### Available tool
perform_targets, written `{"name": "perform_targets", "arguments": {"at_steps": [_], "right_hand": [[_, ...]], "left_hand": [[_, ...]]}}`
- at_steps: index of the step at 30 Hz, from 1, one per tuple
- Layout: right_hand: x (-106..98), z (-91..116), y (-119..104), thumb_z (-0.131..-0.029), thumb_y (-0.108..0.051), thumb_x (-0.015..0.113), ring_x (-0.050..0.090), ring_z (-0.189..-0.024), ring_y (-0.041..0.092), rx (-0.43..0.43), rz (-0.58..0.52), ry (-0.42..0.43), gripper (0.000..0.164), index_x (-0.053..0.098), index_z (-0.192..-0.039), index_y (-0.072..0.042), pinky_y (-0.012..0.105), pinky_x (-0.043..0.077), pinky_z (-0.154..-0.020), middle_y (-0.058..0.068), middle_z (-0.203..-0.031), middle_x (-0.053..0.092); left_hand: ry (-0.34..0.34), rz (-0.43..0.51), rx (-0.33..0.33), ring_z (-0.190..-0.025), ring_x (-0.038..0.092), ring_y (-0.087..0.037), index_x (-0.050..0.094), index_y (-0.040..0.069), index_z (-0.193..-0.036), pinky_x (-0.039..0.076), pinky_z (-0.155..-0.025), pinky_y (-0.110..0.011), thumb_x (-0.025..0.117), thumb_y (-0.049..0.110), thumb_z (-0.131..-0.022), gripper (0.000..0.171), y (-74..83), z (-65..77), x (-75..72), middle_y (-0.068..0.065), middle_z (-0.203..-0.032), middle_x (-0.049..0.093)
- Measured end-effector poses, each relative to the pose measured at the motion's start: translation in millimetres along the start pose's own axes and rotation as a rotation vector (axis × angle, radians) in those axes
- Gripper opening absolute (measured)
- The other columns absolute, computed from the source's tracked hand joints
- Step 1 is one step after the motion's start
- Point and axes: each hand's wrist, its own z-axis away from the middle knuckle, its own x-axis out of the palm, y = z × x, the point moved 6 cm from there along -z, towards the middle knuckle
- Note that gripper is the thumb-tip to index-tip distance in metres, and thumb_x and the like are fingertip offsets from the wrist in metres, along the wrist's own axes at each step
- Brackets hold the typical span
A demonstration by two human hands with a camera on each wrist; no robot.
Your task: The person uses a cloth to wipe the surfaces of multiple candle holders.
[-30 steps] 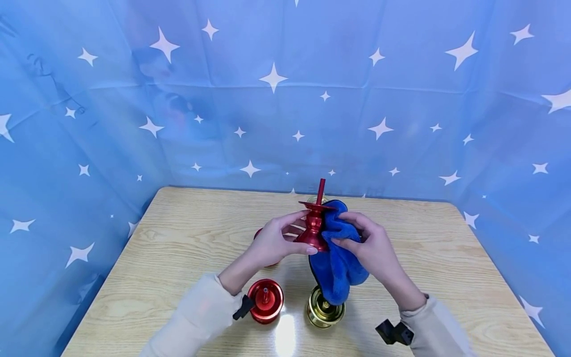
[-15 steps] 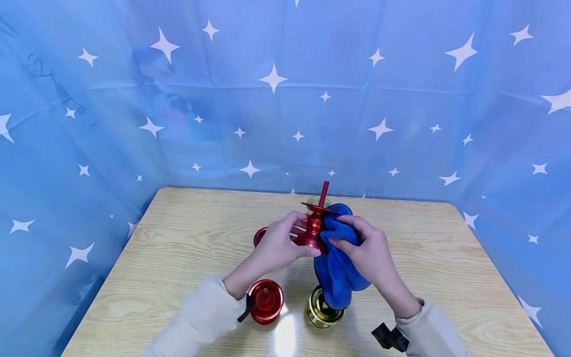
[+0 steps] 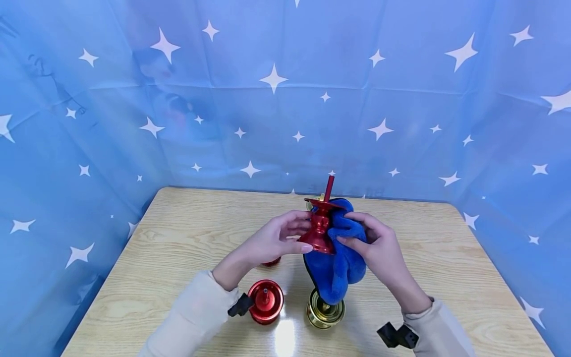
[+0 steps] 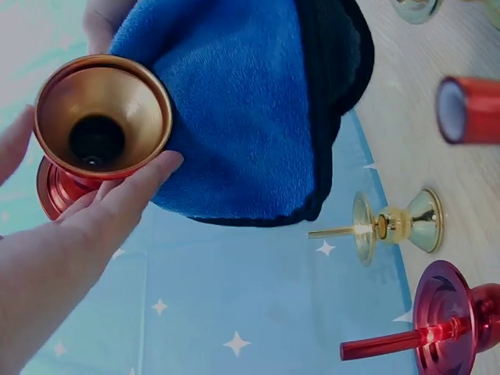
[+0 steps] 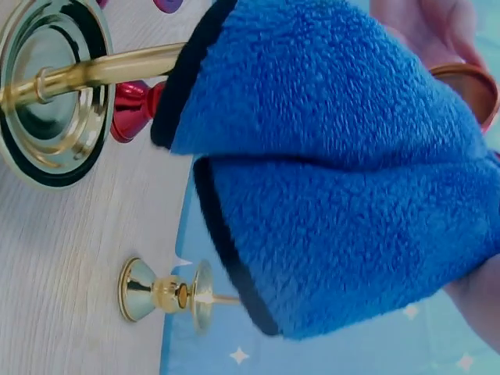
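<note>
My left hand holds a shiny red metal candlestick above the table, thumb and fingers around its flared base. Its thin spike points up, leaning slightly right. In the left wrist view the candlestick's hollow underside shows gold-coloured inside. A blue plush cloth with black edging is pinched in my right hand and touches the candlestick's right side. Its lower end hangs over a gold candlestick. Cloth folds fill much of the right wrist view and hide most of that hand there.
On the wooden table, a red candlestick stands beside my left sleeve. Another red one is mostly hidden behind my left hand. Farther back stands a second gold candlestick. A blue star-patterned curtain hangs behind the table.
The held candlestick and both hands have shifted slightly right overall. The cloth swung right, then back left, staying against the candlestick. The standing candlesticks have not moved.
</note>
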Motion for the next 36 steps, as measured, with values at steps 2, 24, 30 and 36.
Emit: {"name": "perform_targets", "arguments": {"at_steps": [2, 24, 30, 36], "right_hand": [[2, 0, -1, -0.078, 0.003, 0.069, 0.062, -0.090, 0.012, -0.010, 0.038, 0.009, 0.035, 0.058, -0.111, 0.002, 0.020, 0.050, -0.076, 0.009, -0.101, 0.064], [3, -3, 2, -0.078, 0.004, 0.069, 0.058, -0.096, 0.012, -0.018, 0.102, -0.024, 0.034, 0.059, -0.110, -0.001, 0.017, 0.047, -0.079, 0.016, -0.111, 0.060], [8, -1, -5, -0.075, 0.004, 0.072, 0.060, -0.096, 0.027, -0.067, 0.210, 0.025, 0.034, 0.063, -0.107, -0.003, 0.031, 0.050, -0.080, 0.015, -0.107, 0.063], [13, 1, -21, -0.070, 0.006, 0.075, 0.059, -0.098, 0.034, -0.207, 0.344, 0.085, 0.035, 0.065, -0.102, -0.002, 0.051, 0.047, -0.081, 0.015, -0.103, 0.064]], "left_hand": [[0.035, -0.069, -0.013, -0.115, 0.047, -0.024, 0.036, 0.001, -0.134, 0.045, -0.091, -0.033, 0.067, 0.011, -0.083, 0.061, -1.5, -0.8, 1.0, -0.014, -0.124, 0.050], [-0.020, -0.007, -0.013, -0.112, 0.051, -0.030, 0.029, -0.002, -0.137, 0.047, -0.087, -0.035, 0.061, -0.003, -0.084, 0.061, -6.3, -4.2, 2.7, -0.023, -0.122, 0.052], [0.138, -0.294, -0.030, -0.106, 0.053, -0.019, 0.037, 0.006, -0.134, 0.049, -0.083, -0.029, 0.074, 0.022, -0.078, 0.070, -7.1, -4.8, 3.5, -0.008, -0.114, 0.056], [0.204, -0.481, 0.000, -0.098, 0.057, -0.019, 0.041, 0.006, -0.133, 0.050, -0.078, -0.028, 0.076, 0.026, -0.075, 0.071, -1.2, -6.1, 2.6, -0.005, -0.105, 0.060]]}}
